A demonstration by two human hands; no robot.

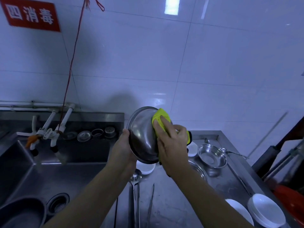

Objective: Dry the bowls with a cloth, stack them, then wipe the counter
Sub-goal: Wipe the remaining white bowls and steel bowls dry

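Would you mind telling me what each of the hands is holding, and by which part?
The left hand grips the steel bowl by its rim, tilted up. The right hand presses the yellow cloth flat against the bowl's outside.

We can read one thing only: a red sign [31, 15] on the white tiled wall [164, 63], with white characters 四消毒

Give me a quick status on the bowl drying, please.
Left hand holds steel bowl tilted; right hand presses yellow cloth on it. Small steel bowl waits on counter. Nothing blocking.
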